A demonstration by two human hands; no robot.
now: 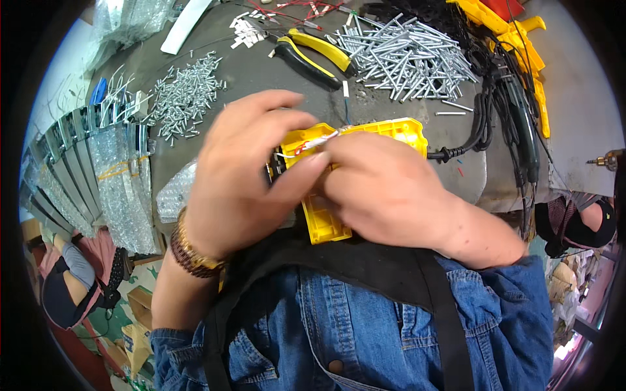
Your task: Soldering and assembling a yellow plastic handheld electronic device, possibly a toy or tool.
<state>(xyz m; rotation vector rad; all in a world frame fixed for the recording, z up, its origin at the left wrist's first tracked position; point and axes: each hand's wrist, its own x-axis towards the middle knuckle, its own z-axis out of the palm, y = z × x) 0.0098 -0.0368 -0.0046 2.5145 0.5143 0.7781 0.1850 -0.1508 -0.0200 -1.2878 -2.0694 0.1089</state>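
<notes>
A yellow plastic tool housing (393,132) lies in front of me, its handle part pointing toward my body. White and red wires (313,144) run across its inside, and dark parts (277,168) show at its left end. My left hand (238,166) arches over that end, thumb and fingers apart; slightly blurred, it has its thumb tip close to my right fingers. Over the middle of the housing, my right hand (391,186) is closed, fingertips down among the wires; what they pinch is hidden. A blue wire with a white connector (345,88) sticks out beyond the housing.
Long screws (411,58) and short screws (186,94) lie in piles. Yellow-black pliers (316,55) rest between them. Metal parts in bubble wrap (120,173) stand left. A black cord (479,124), a dark hand tool (520,120) and yellow housings (521,39) are right.
</notes>
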